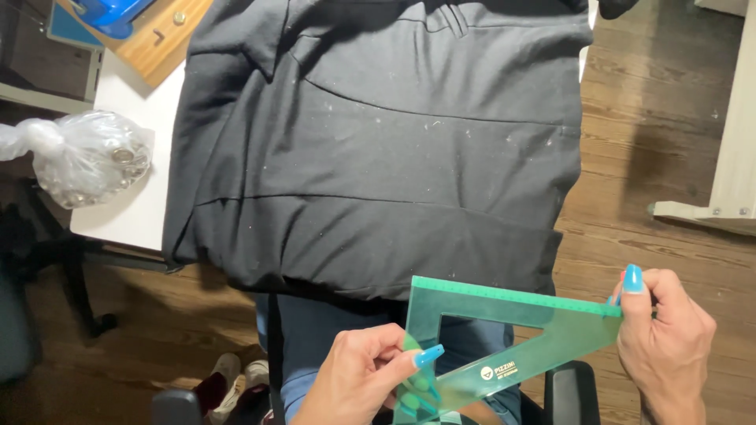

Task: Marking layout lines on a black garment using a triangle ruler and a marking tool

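Wood floor (661, 118) below; white desk (134, 205) carries folded black garment (378, 142), lint-flecked. Clear bag of metal bits (87, 157) at desk's left edge. Green transparent set square (504, 346) held near garment's front edge: left hand (362, 378) pinches its corner, right hand (665, 338) pinches its tip.

Both hands are bare, with no rings, watch or bracelet in sight, and no sleeves reach the wrists. The left hand (358, 374) has long nails painted bright turquoise blue; the thumbnail is pointed and glossy. The right hand (665, 330) wears the same turquoise polish, seen clearly on one long, rounded nail. Below the hands, the person's lap shows dark blue trousers or jeans. Near the bottom edge, light-coloured shoes with a dark red part appear beside the legs.
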